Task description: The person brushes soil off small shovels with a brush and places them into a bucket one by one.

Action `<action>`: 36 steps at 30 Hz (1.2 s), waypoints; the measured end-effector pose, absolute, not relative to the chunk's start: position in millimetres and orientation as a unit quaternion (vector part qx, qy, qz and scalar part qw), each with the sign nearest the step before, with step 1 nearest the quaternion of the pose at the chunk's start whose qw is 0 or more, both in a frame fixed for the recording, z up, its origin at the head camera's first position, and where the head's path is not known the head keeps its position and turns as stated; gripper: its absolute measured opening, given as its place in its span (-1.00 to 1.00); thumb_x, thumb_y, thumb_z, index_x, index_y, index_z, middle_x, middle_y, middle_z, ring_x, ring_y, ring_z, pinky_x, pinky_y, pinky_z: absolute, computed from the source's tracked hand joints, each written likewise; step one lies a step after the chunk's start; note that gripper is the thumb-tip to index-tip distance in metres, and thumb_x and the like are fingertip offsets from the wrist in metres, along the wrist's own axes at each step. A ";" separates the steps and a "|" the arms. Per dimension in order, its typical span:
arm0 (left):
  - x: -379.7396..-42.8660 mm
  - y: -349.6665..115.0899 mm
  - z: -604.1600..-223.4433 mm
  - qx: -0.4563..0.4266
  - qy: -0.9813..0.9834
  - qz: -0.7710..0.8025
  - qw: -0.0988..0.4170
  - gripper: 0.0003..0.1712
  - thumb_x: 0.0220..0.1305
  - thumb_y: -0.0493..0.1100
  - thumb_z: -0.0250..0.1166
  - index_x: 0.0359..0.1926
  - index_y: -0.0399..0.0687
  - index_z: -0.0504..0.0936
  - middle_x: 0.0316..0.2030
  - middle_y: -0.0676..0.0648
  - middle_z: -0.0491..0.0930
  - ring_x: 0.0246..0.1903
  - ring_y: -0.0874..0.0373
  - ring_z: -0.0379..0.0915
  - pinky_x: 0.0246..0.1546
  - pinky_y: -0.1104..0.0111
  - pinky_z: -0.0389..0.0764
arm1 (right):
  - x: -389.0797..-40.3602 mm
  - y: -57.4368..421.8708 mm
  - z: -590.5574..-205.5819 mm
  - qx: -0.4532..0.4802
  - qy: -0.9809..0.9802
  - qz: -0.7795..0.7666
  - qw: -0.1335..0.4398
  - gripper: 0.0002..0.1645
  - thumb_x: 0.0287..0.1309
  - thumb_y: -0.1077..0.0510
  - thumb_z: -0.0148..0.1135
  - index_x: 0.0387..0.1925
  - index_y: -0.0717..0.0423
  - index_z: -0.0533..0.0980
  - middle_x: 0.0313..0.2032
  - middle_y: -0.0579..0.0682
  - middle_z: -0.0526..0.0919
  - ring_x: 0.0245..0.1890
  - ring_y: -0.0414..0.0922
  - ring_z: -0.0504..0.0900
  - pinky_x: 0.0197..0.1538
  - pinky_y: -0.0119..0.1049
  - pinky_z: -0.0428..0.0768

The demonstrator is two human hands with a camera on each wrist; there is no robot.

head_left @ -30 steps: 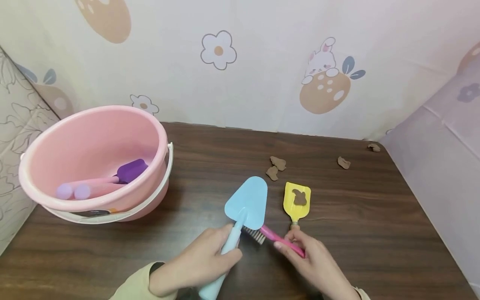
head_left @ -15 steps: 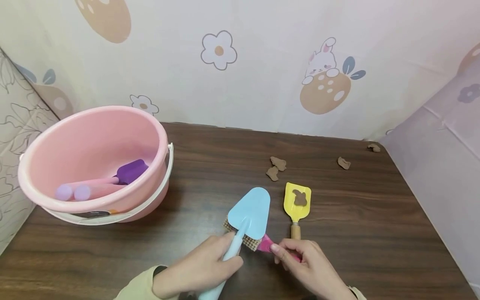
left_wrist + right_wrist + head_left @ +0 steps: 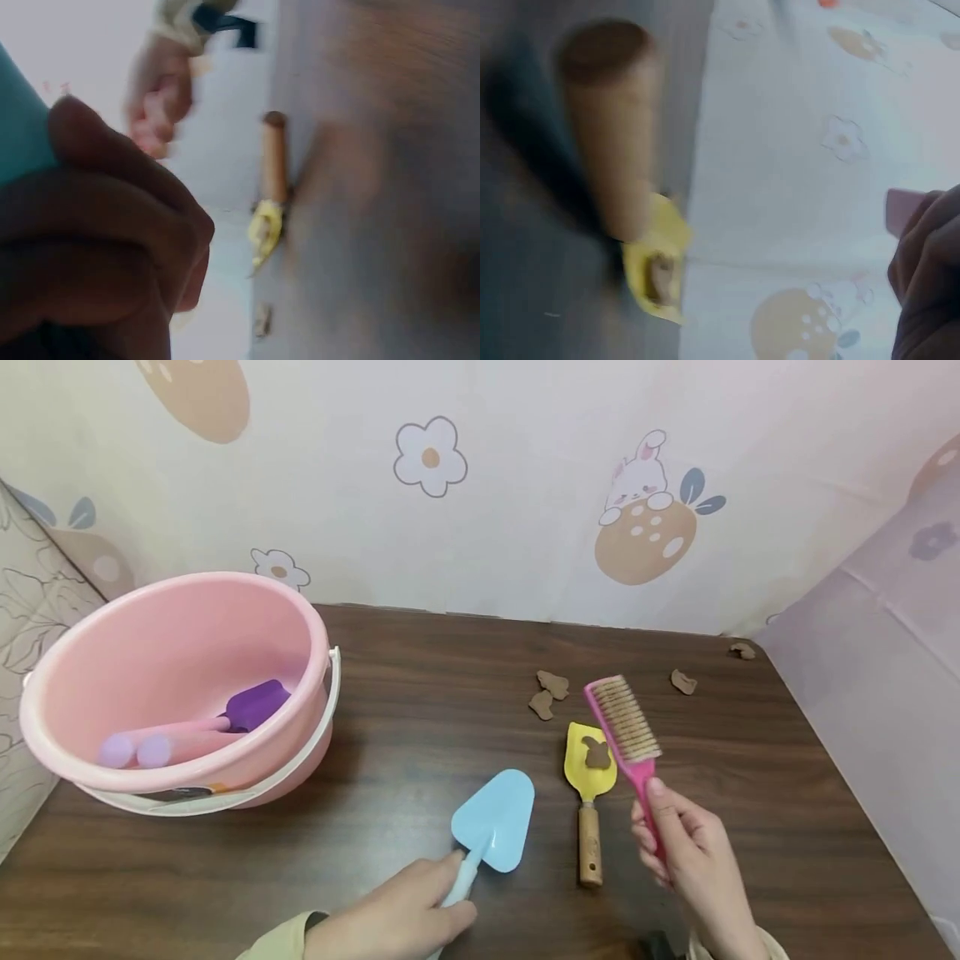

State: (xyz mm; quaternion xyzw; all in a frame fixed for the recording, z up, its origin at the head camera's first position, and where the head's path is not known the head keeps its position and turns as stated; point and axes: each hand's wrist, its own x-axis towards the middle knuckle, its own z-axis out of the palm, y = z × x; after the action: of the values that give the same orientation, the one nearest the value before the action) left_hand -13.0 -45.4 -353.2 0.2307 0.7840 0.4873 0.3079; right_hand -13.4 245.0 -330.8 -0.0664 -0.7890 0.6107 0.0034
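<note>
In the head view my left hand [image 3: 401, 906] grips the handle of a light blue toy trowel [image 3: 497, 818], its blade over the table. To the right, my right hand [image 3: 697, 852] holds a pink brush [image 3: 626, 727] by its handle, tan bristles facing up toward the camera. Between the hands lies a small yellow shovel [image 3: 588, 772] with a wooden handle [image 3: 590, 847]; a brown scrap [image 3: 596, 753] rests on its blade. Both wrist views are blurred; the left one shows curled fingers [image 3: 112, 225] around the blue handle, the right one part of the hand [image 3: 934, 277].
A pink bucket [image 3: 300, 602] with a white handle stands at the left, holding a purple shovel [image 3: 257, 704] and pink handles. Several brown scraps lie toward the back, such as one near the middle [image 3: 553, 683] and one farther right [image 3: 683, 682]. A patterned cloth [image 3: 510, 527] hangs behind the table.
My right hand has drawn the pink brush out from under the trowel, moving it up and right, bristles now showing. The trowel has come slightly lower. The yellow shovel's handle is now fully visible.
</note>
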 end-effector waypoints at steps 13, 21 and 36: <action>-24.4 -40.4 -328.6 0.215 0.799 0.506 0.243 -0.90 0.17 -0.16 0.11 -0.37 0.00 0.34 -0.63 0.12 0.31 -0.65 0.36 0.28 -0.64 0.45 0.36 | -6.4 210.1 -351.7 0.110 -0.881 0.443 -0.124 -0.65 0.39 0.05 0.02 -0.55 -0.01 0.47 -0.77 -0.27 0.31 -0.77 -0.41 0.29 -0.69 -0.43 0.32; -20.1 -37.5 -332.9 0.218 0.779 0.528 0.260 -0.90 0.16 -0.20 0.12 -0.39 -0.02 0.34 -0.63 0.14 0.26 -0.65 0.37 0.21 -0.64 0.48 0.30 | -4.5 210.7 -352.8 0.109 -0.879 0.446 -0.132 -0.69 0.31 0.02 0.14 -0.55 0.01 0.50 -0.72 -0.28 0.33 -0.74 -0.43 0.26 -0.72 -0.43 0.26; -17.2 -50.1 -358.6 0.209 0.827 0.441 0.278 -0.79 0.05 -0.12 0.23 -0.36 -0.01 0.35 -0.60 0.12 0.34 -0.61 0.34 0.25 -0.61 0.46 0.34 | 3.3 248.8 -333.6 0.057 -0.672 0.737 0.041 -0.63 0.44 0.39 -0.33 -0.39 0.21 0.41 -0.69 0.05 0.14 -0.82 -0.03 -0.07 -0.88 -0.27 -0.12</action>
State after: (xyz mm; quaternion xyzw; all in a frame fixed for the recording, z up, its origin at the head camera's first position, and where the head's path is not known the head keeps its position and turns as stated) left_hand -17.2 -50.1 -358.6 0.2092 0.8272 0.4410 0.2785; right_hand 3.3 248.8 -333.6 0.0571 -0.6721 0.7371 0.0412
